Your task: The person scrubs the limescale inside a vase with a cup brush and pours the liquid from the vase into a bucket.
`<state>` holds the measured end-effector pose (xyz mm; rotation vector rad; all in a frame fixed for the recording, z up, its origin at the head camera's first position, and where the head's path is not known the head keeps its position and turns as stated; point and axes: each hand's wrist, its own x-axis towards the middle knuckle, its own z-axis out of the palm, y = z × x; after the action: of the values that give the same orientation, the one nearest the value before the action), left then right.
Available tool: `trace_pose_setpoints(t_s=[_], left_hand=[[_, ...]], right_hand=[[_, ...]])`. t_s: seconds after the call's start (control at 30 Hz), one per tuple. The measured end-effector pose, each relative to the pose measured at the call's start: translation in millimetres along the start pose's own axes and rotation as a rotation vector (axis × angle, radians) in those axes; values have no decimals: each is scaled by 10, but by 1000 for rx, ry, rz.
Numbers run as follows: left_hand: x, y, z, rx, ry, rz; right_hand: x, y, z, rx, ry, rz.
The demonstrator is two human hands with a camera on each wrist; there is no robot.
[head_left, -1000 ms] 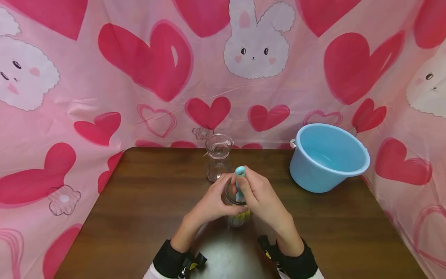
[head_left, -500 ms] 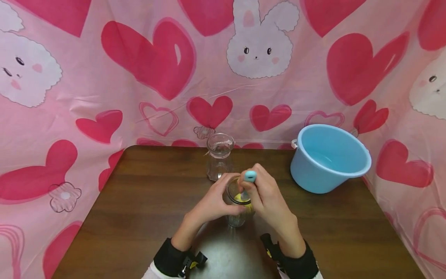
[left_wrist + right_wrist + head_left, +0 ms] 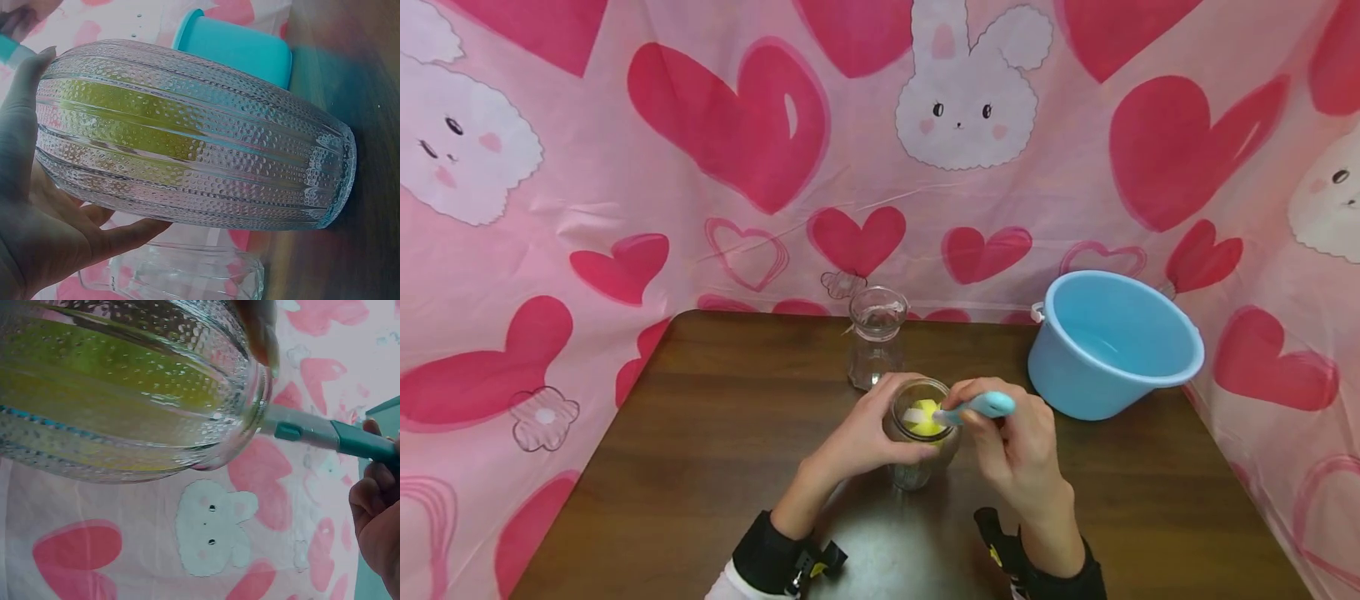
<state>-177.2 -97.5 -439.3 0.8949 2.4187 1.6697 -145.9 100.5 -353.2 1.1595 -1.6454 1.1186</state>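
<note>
A clear, ribbed and dimpled glass vase [image 3: 913,477] stands upright on the table in front of me. My left hand [image 3: 867,435] grips it round its upper part, thumb on the near side. In my right hand [image 3: 1024,446] is the light blue handle [image 3: 992,405] of a bottle brush, which leans to the right out of the vase's mouth. The brush's yellow sponge head [image 3: 128,119] is inside the upper half of the vase, seen through the glass in the left wrist view. The right wrist view shows the brush's pale shaft [image 3: 300,428] at the rim.
A second clear glass vase [image 3: 877,358], with a narrow neck tied with string, stands just behind. To the back right is a light blue bucket [image 3: 1071,375]. A pink cloth [image 3: 737,150] with hearts and rabbits hangs behind the brown table [image 3: 715,417].
My right hand has moved right and tipped the brush handle from upright to slanting right. The yellow sponge head now shows at the mouth. The left hand keeps its grip on the vase.
</note>
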Motion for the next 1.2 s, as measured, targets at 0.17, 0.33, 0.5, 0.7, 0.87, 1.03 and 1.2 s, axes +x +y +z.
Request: trace_pose_setpoints(t_s=[0.17,0.33,0.5,0.7,0.87,1.03,1.2], left_hand=[[14,-23,6,14,17,14],[8,-28,23,9,4,3],[16,-14,25,3,9,1],[44,6,17,-10,-4,-19],[53,7,6,-4,-1,-18],[26,10,1,-23,6,-24],[0,33,4,-14,3,-32]], right_hand=[[-47,93,45,-45,-171,233],[-108,168,79,-69,-267,350],[-65,71,-9,9,-56,243],[13,-36,-94,166,273,72],[-19,41,-13,119,186,152],[-83,124,135,30,-40,229],[-46,36,65,91,115,143]])
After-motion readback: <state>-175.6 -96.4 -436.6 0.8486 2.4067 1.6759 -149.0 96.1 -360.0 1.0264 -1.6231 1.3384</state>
